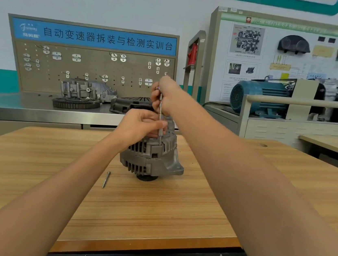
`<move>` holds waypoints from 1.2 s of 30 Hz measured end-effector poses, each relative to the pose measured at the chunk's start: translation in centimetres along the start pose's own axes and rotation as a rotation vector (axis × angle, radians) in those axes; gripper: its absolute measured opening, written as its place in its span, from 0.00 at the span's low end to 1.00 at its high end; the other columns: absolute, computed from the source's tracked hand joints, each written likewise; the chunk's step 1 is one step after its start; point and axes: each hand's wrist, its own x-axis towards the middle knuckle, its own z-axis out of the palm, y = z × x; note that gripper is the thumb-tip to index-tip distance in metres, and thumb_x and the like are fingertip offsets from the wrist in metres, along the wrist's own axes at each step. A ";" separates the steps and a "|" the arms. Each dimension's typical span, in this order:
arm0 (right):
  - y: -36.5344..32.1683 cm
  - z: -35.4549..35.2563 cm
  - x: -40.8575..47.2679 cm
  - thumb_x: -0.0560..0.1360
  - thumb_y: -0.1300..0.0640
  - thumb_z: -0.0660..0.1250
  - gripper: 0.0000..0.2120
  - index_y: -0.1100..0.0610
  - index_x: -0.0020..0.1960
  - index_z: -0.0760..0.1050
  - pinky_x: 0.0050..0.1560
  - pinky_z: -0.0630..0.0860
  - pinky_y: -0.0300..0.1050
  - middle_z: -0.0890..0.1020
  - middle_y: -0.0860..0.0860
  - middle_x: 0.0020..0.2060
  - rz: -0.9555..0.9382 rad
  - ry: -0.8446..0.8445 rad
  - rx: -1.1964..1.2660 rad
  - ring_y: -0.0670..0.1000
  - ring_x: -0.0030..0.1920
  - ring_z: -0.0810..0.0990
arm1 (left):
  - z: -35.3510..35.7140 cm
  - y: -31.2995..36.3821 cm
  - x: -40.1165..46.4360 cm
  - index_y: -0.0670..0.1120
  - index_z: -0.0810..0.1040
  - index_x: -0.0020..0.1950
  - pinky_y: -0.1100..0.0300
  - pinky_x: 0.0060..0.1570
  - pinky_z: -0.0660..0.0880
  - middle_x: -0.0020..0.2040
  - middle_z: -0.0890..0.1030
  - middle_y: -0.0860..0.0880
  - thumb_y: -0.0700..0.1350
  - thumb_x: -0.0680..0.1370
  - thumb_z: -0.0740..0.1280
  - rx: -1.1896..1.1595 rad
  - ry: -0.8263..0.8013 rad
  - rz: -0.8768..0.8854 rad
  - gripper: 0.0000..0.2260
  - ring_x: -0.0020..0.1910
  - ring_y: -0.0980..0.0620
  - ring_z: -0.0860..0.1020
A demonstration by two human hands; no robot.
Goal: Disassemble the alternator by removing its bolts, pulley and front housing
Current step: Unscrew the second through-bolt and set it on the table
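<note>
A grey alternator stands on the wooden table with its black pulley underneath. A thin screwdriver stands upright, its tip at a bolt on the alternator's top rim. My right hand grips the screwdriver's handle from above. My left hand rests on the alternator's top, with fingers curled against the screwdriver's shaft. One long loose bolt lies on the table, left of the alternator.
Behind the table runs a steel bench carrying a gear ring, a grey housing and a black clutch cover, backed by a pegboard. A blue electric motor and a display board stand at the right.
</note>
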 end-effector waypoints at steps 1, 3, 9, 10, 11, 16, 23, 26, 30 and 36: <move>0.4 0.6 0.0 0.79 0.61 0.53 0.07 0.60 0.45 0.68 0.22 0.59 0.35 0.69 0.48 0.28 -0.087 0.147 0.033 0.44 0.23 0.65 | 0.0 -0.1 0.2 0.41 0.81 0.48 0.66 0.39 0.79 0.39 0.84 0.48 0.37 0.74 0.69 0.023 0.024 0.004 0.03 0.38 0.53 0.83; 1.1 1.4 0.0 0.80 0.61 0.55 0.04 0.60 0.46 0.63 0.25 0.62 0.36 0.69 0.50 0.31 -0.214 0.343 0.056 0.46 0.27 0.66 | 0.0 -0.2 0.4 0.44 0.80 0.44 0.65 0.39 0.79 0.39 0.83 0.47 0.35 0.74 0.69 0.077 0.037 0.007 0.04 0.38 0.52 0.81; 0.0 0.2 0.3 0.78 0.63 0.50 0.11 0.57 0.41 0.69 0.21 0.54 0.34 0.67 0.45 0.21 -0.004 -0.088 -0.066 0.42 0.17 0.60 | -1.1 -0.8 0.7 0.45 0.80 0.47 0.63 0.48 0.77 0.45 0.85 0.48 0.44 0.76 0.67 -0.057 -0.221 -0.103 0.04 0.46 0.54 0.83; -0.1 0.0 0.2 0.77 0.64 0.51 0.11 0.58 0.41 0.70 0.21 0.55 0.34 0.66 0.44 0.22 0.014 -0.163 -0.099 0.42 0.16 0.60 | -1.2 -0.9 0.8 0.44 0.80 0.52 0.64 0.51 0.77 0.49 0.85 0.47 0.43 0.77 0.65 -0.081 -0.266 -0.112 0.07 0.50 0.53 0.82; -0.1 -0.3 0.2 0.76 0.65 0.52 0.10 0.60 0.43 0.71 0.20 0.56 0.34 0.65 0.44 0.24 0.032 -0.213 -0.113 0.42 0.16 0.59 | -1.3 -1.0 0.8 0.43 0.79 0.57 0.64 0.54 0.77 0.52 0.84 0.46 0.43 0.78 0.64 -0.094 -0.285 -0.115 0.09 0.53 0.52 0.82; -0.2 -0.4 -0.2 0.76 0.65 0.53 0.09 0.61 0.43 0.72 0.20 0.58 0.34 0.66 0.45 0.26 0.038 -0.208 -0.103 0.42 0.16 0.60 | -1.0 -1.0 0.7 0.41 0.79 0.57 0.66 0.50 0.77 0.51 0.84 0.45 0.40 0.77 0.65 -0.141 -0.226 -0.116 0.10 0.51 0.51 0.82; 1.5 1.4 -0.6 0.79 0.60 0.57 0.06 0.60 0.44 0.69 0.22 0.60 0.35 0.70 0.49 0.30 -0.265 0.421 -0.060 0.45 0.25 0.65 | -0.5 -1.0 0.4 0.50 0.83 0.39 0.66 0.44 0.76 0.38 0.85 0.53 0.39 0.75 0.69 -0.008 -0.096 -0.069 0.08 0.40 0.58 0.83; 0.6 0.6 -0.4 0.79 0.61 0.53 0.10 0.56 0.40 0.67 0.22 0.56 0.36 0.72 0.48 0.28 -0.116 0.143 0.035 0.45 0.21 0.59 | -0.5 -0.8 0.4 0.46 0.83 0.45 0.61 0.54 0.73 0.42 0.85 0.52 0.44 0.76 0.68 0.005 -0.138 -0.100 0.04 0.44 0.57 0.83; -0.2 -0.9 -0.2 0.77 0.63 0.50 0.11 0.59 0.48 0.71 0.19 0.54 0.35 0.66 0.44 0.17 0.018 -0.159 -0.029 0.43 0.16 0.55 | -0.3 -0.6 0.4 0.48 0.82 0.55 0.69 0.51 0.71 0.49 0.85 0.53 0.48 0.78 0.66 0.038 -0.220 -0.141 0.09 0.52 0.60 0.81; 1.1 0.6 -1.1 0.78 0.62 0.53 0.09 0.54 0.41 0.67 0.24 0.59 0.37 0.70 0.48 0.27 -0.176 0.212 0.012 0.45 0.23 0.61 | -0.4 -0.5 -0.2 0.53 0.84 0.43 0.55 0.63 0.71 0.44 0.85 0.56 0.45 0.78 0.66 0.078 -0.192 -0.099 0.08 0.48 0.58 0.82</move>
